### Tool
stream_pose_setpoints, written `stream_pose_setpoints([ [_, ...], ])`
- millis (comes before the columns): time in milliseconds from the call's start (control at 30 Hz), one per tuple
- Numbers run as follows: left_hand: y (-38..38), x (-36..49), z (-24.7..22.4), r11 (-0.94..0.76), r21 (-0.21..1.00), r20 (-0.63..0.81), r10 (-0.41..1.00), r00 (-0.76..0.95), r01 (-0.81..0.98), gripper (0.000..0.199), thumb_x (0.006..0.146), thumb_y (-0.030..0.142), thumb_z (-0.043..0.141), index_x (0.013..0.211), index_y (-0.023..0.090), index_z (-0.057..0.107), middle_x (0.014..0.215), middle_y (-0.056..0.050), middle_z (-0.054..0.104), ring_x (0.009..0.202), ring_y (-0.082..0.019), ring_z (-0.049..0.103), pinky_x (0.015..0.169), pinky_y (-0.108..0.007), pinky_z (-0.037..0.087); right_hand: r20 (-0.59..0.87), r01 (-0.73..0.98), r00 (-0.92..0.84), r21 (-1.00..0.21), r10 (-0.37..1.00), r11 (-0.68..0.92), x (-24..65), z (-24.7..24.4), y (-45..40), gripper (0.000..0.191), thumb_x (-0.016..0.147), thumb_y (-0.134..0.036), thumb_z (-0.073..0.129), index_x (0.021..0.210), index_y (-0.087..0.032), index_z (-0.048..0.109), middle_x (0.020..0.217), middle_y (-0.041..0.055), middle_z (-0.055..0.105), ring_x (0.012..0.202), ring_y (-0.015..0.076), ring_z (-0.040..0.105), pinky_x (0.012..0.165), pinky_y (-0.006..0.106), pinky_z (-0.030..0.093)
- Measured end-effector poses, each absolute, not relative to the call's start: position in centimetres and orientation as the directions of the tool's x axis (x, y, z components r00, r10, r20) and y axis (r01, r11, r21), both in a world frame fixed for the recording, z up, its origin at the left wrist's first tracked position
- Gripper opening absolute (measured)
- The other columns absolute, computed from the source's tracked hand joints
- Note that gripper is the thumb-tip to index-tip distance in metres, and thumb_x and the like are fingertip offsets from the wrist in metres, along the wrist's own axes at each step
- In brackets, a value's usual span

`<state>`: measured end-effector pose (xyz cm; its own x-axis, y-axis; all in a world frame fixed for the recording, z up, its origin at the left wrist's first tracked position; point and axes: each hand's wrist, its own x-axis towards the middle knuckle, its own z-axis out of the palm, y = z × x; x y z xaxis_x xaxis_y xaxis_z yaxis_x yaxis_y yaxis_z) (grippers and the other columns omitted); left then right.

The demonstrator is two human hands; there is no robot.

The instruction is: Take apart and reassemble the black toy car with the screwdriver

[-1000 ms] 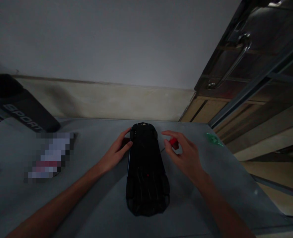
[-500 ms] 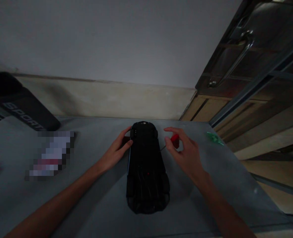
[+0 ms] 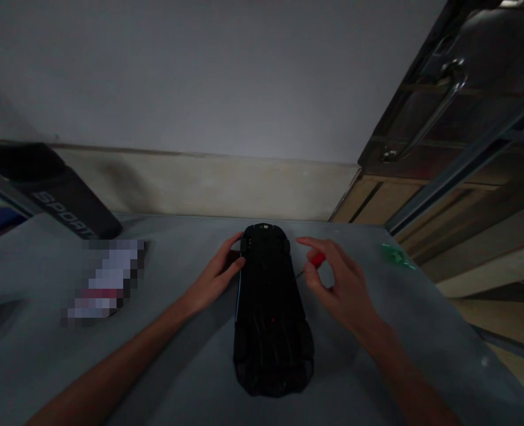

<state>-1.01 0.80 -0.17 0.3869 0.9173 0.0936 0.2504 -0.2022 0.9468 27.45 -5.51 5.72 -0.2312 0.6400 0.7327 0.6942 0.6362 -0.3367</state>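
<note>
A black toy car (image 3: 273, 296) lies upside down on the grey table, its underside and wheels facing up. My left hand (image 3: 217, 272) grips the car's left side near the far wheel, thumb on the edge and fingers partly hidden behind it. My right hand (image 3: 339, 281) is to the right of the car, closed round the red handle of a screwdriver (image 3: 317, 260), with the index finger stretched out. The thin metal shaft points left towards the car's right side; whether its tip touches the car I cannot tell.
A black bottle-like object marked SPORT (image 3: 73, 204) stands at the back left, with a blurred-out packet (image 3: 111, 275) before it. A crumpled green wrapper (image 3: 397, 255) lies by the table's right edge. A wall rises behind; a metal door handle (image 3: 430, 118) shows at upper right.
The whole view has shifted slightly, so everything sits a little further right and lower. Both hands keep nearly the same places relative to the car.
</note>
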Motion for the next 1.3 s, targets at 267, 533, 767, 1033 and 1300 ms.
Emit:
stream_pose_setpoints([
  [267,0.81,-1.1,-0.16,-0.195,0.948,0.086,0.918,0.386,0.253,0.075,0.113,0.051,0.063,0.179,0.025,0.041,0.139,-0.014,0.078,0.131,-0.034,0.072,0.124,-0.053,0.052,0.736,0.7,-0.295,-0.267,0.609,0.663,27.52,5.63,-5.35,0.038,0.113,-0.016,0.055,0.148,-0.031,0.063,0.099,0.002,0.074,0.09,0.0231,0.074,0.088,0.039,0.063],
  [533,0.97,-1.05,-0.46,-0.197,0.95,0.096,0.922,0.374,0.242,0.075,0.112,0.05,0.063,0.179,0.024,0.042,0.143,-0.014,0.079,0.132,-0.034,0.073,0.124,-0.053,0.051,0.772,0.707,-0.263,-0.255,0.579,0.66,27.54,5.2,-5.19,0.038,0.115,-0.019,0.058,0.151,-0.03,0.061,0.09,-0.0022,0.069,0.075,0.0188,0.067,0.076,0.033,0.06],
  [767,0.89,-1.05,-0.22,-0.208,0.951,0.103,0.911,0.4,0.229,0.074,0.114,0.048,0.061,0.179,0.022,0.039,0.137,-0.013,0.081,0.128,-0.033,0.074,0.121,-0.051,0.053,0.773,0.717,-0.277,-0.229,0.57,0.658,27.51,5.48,-5.34,0.031,0.113,-0.016,0.063,0.141,-0.03,0.064,0.08,-0.0057,0.063,0.067,0.0169,0.062,0.07,0.032,0.055],
  [1033,0.91,-1.05,-0.2,-0.228,0.948,0.127,0.91,0.394,0.222,0.07,0.113,0.047,0.062,0.177,0.024,0.043,0.135,-0.012,0.081,0.127,-0.032,0.076,0.119,-0.05,0.055,0.756,0.716,-0.286,-0.239,0.588,0.656,27.42,5.61,-5.43,0.033,0.11,-0.014,0.063,0.139,-0.03,0.066,0.081,-0.0044,0.066,0.07,0.0184,0.065,0.074,0.035,0.057],
  [1300,0.82,-1.02,0.22,-0.216,0.946,0.105,0.91,0.4,0.243,0.074,0.113,0.048,0.061,0.179,0.021,0.041,0.133,-0.013,0.081,0.123,-0.032,0.076,0.115,-0.048,0.057,0.763,0.648,-0.365,-0.204,0.534,0.734,27.26,5.93,-5.23,0.038,0.111,-0.011,0.06,0.142,-0.033,0.066,0.093,-0.0014,0.073,0.085,0.021,0.071,0.086,0.039,0.06],
])
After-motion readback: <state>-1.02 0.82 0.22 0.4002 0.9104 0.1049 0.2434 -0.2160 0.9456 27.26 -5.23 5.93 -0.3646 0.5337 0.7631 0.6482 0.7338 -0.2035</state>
